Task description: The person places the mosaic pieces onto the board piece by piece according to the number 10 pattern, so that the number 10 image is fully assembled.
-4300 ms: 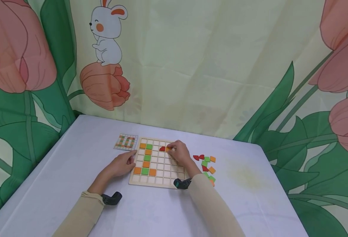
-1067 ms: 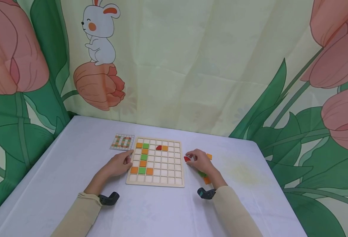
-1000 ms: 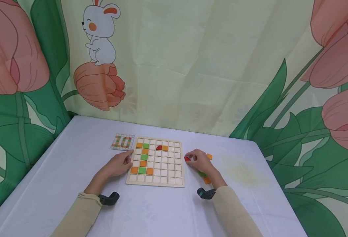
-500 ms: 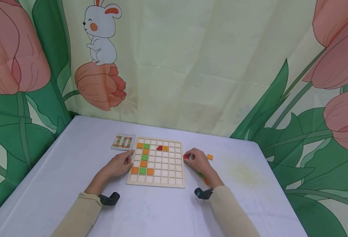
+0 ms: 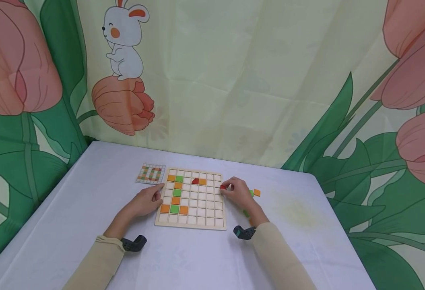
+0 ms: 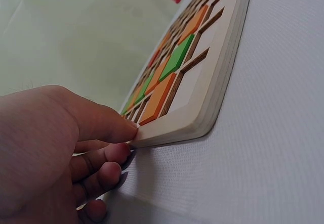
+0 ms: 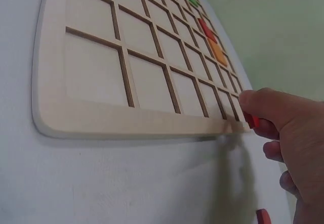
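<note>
A relaxed left hand (image 5: pixel 143 202) likely steadies the pale, square wooden board (image 5: pixel 200 212) while the right hand (image 5: pixel 238 192) pinches a small red piece (image 7: pixel 251 120).

Beige sleeves (image 5: pixel 97 259) meet black wrist cameras (image 5: pixel 134 243).

Both our forearms (image 5: pixel 283 255) stretched forward; our left hand (image 5: pixel 145 202) angled inward, fingers (image 6: pixel 96 180) loosely bent; our right hand (image 5: pixel 237 192) turned inward, thumb (image 7: pixel 271 105) and finger pinching.
</note>
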A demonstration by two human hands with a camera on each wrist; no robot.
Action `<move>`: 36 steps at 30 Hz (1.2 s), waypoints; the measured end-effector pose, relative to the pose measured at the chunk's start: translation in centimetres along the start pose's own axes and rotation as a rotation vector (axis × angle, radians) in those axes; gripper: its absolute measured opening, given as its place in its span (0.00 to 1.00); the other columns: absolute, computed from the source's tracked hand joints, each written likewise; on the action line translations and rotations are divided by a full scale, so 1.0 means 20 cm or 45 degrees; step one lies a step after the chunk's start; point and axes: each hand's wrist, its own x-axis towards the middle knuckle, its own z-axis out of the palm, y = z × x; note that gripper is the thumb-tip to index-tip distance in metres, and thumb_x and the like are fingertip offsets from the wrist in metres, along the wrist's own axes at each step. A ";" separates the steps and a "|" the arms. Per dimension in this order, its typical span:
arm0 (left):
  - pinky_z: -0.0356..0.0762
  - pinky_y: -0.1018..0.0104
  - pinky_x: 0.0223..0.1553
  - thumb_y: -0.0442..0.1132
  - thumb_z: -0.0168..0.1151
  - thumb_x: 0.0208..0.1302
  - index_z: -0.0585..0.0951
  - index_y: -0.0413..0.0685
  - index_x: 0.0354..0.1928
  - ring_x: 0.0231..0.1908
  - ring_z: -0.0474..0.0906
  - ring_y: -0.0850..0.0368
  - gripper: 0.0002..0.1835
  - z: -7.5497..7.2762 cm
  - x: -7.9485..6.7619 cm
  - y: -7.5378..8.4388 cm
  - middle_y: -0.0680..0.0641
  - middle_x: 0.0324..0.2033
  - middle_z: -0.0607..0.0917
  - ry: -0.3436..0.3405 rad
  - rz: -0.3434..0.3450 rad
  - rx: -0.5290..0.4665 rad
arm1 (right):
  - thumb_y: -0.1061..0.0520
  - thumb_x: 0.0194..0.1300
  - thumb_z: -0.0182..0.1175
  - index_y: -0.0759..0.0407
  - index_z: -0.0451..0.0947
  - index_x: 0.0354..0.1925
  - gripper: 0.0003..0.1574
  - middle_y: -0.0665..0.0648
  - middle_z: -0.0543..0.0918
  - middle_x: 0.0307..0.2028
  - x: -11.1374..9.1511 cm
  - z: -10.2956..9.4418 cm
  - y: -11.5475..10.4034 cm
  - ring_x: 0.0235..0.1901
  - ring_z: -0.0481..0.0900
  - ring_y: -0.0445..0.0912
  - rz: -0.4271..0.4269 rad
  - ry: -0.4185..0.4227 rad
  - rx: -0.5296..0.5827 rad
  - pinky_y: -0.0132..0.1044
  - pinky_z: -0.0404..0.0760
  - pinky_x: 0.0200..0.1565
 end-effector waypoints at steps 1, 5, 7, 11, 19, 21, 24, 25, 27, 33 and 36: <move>0.64 0.68 0.29 0.35 0.57 0.63 0.63 0.37 0.70 0.30 0.67 0.58 0.32 0.00 0.00 0.00 0.49 0.29 0.72 -0.001 -0.001 0.001 | 0.53 0.57 0.70 0.56 0.86 0.41 0.13 0.51 0.80 0.33 0.01 0.01 0.00 0.31 0.69 0.45 -0.003 -0.005 0.006 0.33 0.67 0.33; 0.64 0.68 0.28 0.35 0.57 0.63 0.63 0.37 0.70 0.30 0.67 0.58 0.33 0.01 0.00 -0.01 0.49 0.29 0.72 -0.002 -0.003 0.001 | 0.52 0.57 0.70 0.55 0.86 0.41 0.14 0.50 0.80 0.33 0.03 0.05 -0.02 0.32 0.70 0.44 0.015 -0.010 0.018 0.34 0.68 0.33; 0.64 0.68 0.28 0.35 0.57 0.63 0.63 0.37 0.70 0.30 0.67 0.58 0.33 0.01 0.00 -0.01 0.49 0.29 0.72 -0.003 -0.003 0.000 | 0.51 0.57 0.70 0.54 0.86 0.42 0.14 0.50 0.79 0.33 0.04 0.07 -0.02 0.32 0.70 0.45 0.033 -0.012 0.027 0.34 0.68 0.34; 0.65 0.68 0.28 0.36 0.57 0.63 0.63 0.37 0.70 0.30 0.67 0.57 0.33 0.01 0.01 -0.02 0.49 0.29 0.72 -0.005 -0.009 -0.008 | 0.50 0.57 0.69 0.53 0.86 0.43 0.15 0.51 0.79 0.34 0.06 0.09 -0.03 0.35 0.71 0.45 0.074 -0.022 0.054 0.34 0.70 0.36; 0.64 0.68 0.28 0.36 0.58 0.63 0.62 0.38 0.71 0.30 0.67 0.57 0.34 0.01 0.01 -0.01 0.49 0.29 0.72 -0.007 -0.023 -0.015 | 0.52 0.60 0.67 0.54 0.86 0.48 0.17 0.52 0.80 0.37 0.07 0.12 -0.07 0.36 0.71 0.46 0.042 -0.012 0.039 0.35 0.69 0.36; 0.64 0.68 0.28 0.36 0.58 0.63 0.62 0.39 0.71 0.30 0.67 0.57 0.34 0.01 0.01 -0.01 0.49 0.29 0.72 -0.007 -0.025 -0.016 | 0.53 0.60 0.67 0.55 0.85 0.48 0.17 0.52 0.81 0.38 0.08 0.13 -0.08 0.36 0.71 0.46 0.033 0.000 0.049 0.35 0.69 0.36; 0.64 0.68 0.28 0.36 0.58 0.63 0.63 0.39 0.70 0.30 0.67 0.58 0.33 0.00 0.00 0.00 0.49 0.29 0.72 -0.007 -0.025 -0.016 | 0.54 0.61 0.66 0.56 0.86 0.47 0.16 0.53 0.82 0.39 0.08 0.14 -0.10 0.37 0.71 0.46 0.033 0.025 0.073 0.35 0.70 0.37; 0.64 0.69 0.28 0.36 0.58 0.63 0.63 0.39 0.70 0.30 0.67 0.58 0.33 0.00 0.00 0.00 0.49 0.29 0.72 -0.007 -0.024 -0.015 | 0.54 0.61 0.66 0.56 0.86 0.47 0.15 0.53 0.82 0.39 0.08 0.14 -0.10 0.37 0.72 0.45 0.036 0.035 0.076 0.35 0.70 0.37; 0.64 0.69 0.28 0.36 0.58 0.63 0.63 0.38 0.70 0.30 0.67 0.58 0.33 0.00 0.00 0.00 0.49 0.29 0.73 -0.006 -0.016 -0.013 | 0.54 0.61 0.66 0.56 0.86 0.46 0.15 0.53 0.82 0.39 0.09 0.15 -0.11 0.37 0.72 0.45 0.042 0.052 0.087 0.34 0.71 0.37; 0.64 0.68 0.28 0.35 0.58 0.63 0.63 0.37 0.70 0.30 0.67 0.58 0.33 0.00 -0.01 0.00 0.49 0.29 0.73 0.002 -0.019 -0.009 | 0.54 0.61 0.66 0.56 0.87 0.45 0.14 0.53 0.80 0.38 0.12 0.18 -0.13 0.37 0.71 0.45 0.086 0.051 0.104 0.34 0.71 0.37; 0.64 0.68 0.28 0.35 0.58 0.63 0.63 0.38 0.70 0.30 0.67 0.58 0.33 0.00 0.00 0.00 0.49 0.29 0.72 -0.004 -0.029 -0.005 | 0.54 0.61 0.65 0.55 0.86 0.46 0.15 0.53 0.79 0.39 0.12 0.18 -0.14 0.37 0.71 0.45 0.109 0.026 0.100 0.34 0.71 0.38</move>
